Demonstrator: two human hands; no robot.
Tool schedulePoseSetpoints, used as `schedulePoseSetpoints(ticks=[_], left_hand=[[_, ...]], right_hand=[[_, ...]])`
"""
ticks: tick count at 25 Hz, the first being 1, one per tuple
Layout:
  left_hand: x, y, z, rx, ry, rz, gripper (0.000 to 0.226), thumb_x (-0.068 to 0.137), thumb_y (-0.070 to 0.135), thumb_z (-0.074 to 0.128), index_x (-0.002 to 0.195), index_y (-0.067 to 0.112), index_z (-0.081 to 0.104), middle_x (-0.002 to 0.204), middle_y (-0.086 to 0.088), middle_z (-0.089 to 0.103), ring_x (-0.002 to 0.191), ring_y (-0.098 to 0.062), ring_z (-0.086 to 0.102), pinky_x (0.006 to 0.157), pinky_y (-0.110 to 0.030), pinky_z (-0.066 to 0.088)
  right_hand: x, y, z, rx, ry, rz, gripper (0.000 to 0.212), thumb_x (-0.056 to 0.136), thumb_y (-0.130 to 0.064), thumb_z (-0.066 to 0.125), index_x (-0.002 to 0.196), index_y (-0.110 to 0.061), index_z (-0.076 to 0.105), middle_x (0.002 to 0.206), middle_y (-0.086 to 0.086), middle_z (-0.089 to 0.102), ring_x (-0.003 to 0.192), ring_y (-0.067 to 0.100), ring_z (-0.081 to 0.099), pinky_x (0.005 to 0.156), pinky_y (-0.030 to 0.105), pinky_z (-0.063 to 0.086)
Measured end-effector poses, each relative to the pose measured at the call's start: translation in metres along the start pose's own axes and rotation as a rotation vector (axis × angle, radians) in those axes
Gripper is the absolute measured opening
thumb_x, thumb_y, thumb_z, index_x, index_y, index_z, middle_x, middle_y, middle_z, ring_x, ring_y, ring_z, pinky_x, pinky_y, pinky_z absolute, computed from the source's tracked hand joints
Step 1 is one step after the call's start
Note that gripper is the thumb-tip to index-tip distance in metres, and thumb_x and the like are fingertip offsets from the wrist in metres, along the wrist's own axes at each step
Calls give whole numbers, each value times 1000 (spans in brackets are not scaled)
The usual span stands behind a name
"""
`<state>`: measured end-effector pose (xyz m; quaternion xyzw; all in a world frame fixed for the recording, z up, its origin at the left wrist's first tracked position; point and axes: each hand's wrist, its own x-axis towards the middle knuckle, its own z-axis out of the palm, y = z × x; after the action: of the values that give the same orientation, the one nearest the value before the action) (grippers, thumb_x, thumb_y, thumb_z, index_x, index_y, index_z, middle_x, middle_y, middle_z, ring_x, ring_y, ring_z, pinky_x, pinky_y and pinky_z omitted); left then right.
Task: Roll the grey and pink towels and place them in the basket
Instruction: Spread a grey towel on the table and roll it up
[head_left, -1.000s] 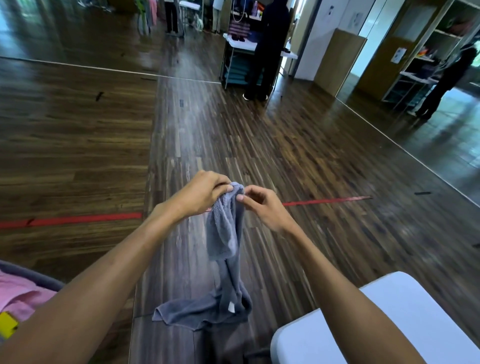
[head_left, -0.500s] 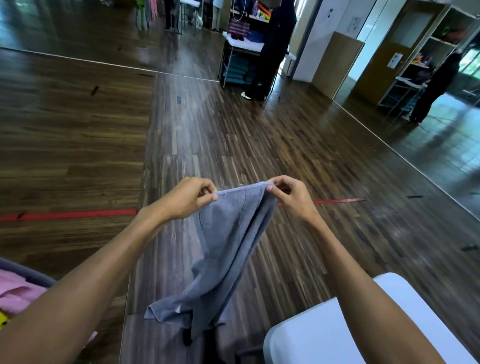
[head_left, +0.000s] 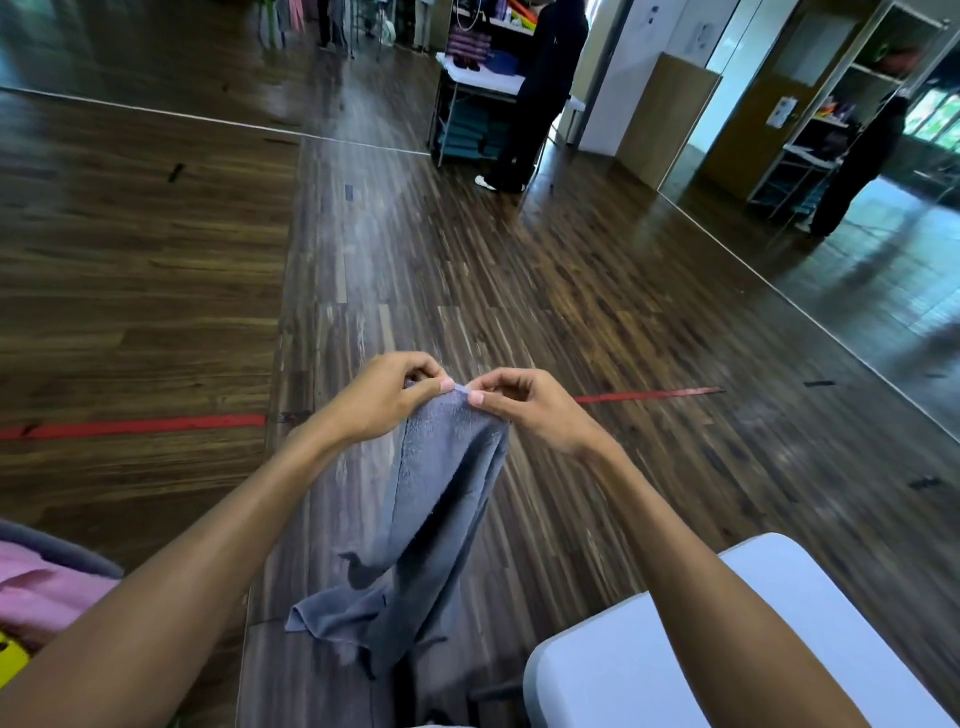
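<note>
A: What's sitting around the hands rn?

B: White table (head_left: 810, 613) is poking in at near right, w/ its corner cut off by the frame edge. Pink towel (head_left: 47, 587) is lying at near left, only partly in view, w/ a grey edge beside it & a yellow bit (head_left: 10, 662) below. Can't tell what that yellow bit is. Red tape line (head_left: 130, 427) is running across the wood floor (head_left: 571, 291) behind the hands.

A: And the grey towel?

B: Grey towel (head_left: 441, 499) is hanging mid-air in the centre, over the floor, left of the table. Left hand (head_left: 387, 400) & right hand (head_left: 524, 408) are both pinching its top edge, fingertips nearly meeting. Lower end is bunching & trailing toward near left.

A: Anything blocking?

B: Both forearms are crossing the near view, hiding part of the floor & table. Far off, a person in dark clothes (head_left: 540, 93) is standing at a shelf cart (head_left: 467, 83); stuff on it is too blurry to make out. No basket clearly showing.
</note>
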<state>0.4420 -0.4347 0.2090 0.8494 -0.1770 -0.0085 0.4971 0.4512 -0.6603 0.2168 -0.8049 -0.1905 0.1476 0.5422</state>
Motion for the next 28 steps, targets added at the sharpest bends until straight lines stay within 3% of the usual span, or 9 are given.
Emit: schedulePoseSetpoints(ticks=[2,5,8,12,15,18,23,26,28], left_hand=[[3,1,3,-118,36,-25,8,88,27,68,81,24,67,67,15,64,61,3,51,62,-16,38],[-10,-6,10,-346,12,-128,19,88,28,68,102,15,66,92,-2,73,84,-7,65,79,-24,51],[-27,-23,22,-448,-121,-262,23,88,23,67,106,8,66,97,3,72,93,-8,65,95,-34,50],[-24,-21,20,-529,-59,-233,19,93,19,60,104,4,64,89,3,67,86,-7,60,83,-23,53],[-13,-2,14,-380,-133,-80,15,92,21,63,98,8,65,87,2,65,78,-5,57,70,-19,47],[-1,6,20,-142,-272,2,12,90,30,66,91,18,68,80,-1,66,73,-8,56,72,-27,43],[0,-2,20,-70,-265,-15,8,89,26,67,89,18,69,85,-5,70,74,-13,59,76,-40,50],[-2,-4,25,-13,-274,-8,9,88,35,67,87,25,68,82,-3,69,73,-22,61,75,-46,50],[-4,-4,29,-44,-276,-21,16,87,41,66,85,26,69,78,0,68,69,-13,58,72,-42,50]], right_hand=[[2,3,3,-65,-15,24,34,83,-38,76,96,-7,72,88,26,68,81,21,55,76,39,43],[-3,-3,-4,-9,123,-42,22,92,-20,68,93,2,68,72,8,59,68,12,48,61,23,38],[-9,-5,-16,70,236,-65,18,95,-16,64,95,0,69,75,1,61,67,8,49,60,19,38],[-20,5,-27,20,157,47,13,94,-16,64,89,-3,67,72,-5,60,68,7,50,62,19,38],[-22,14,-18,13,-2,155,5,90,-10,68,92,-7,65,81,7,60,78,21,53,65,24,43],[-17,10,-7,35,-99,137,20,85,-11,73,101,-4,64,90,8,61,84,23,52,71,34,43],[-10,-3,-21,-11,-126,128,31,78,-23,81,97,-4,66,90,17,65,85,25,53,77,44,38],[-8,-8,-20,-133,-204,126,22,83,-20,78,99,-8,71,79,21,60,75,23,51,70,33,41],[-7,-8,-21,-192,-184,115,16,87,-12,73,98,-1,71,74,14,56,68,16,49,61,21,41]])
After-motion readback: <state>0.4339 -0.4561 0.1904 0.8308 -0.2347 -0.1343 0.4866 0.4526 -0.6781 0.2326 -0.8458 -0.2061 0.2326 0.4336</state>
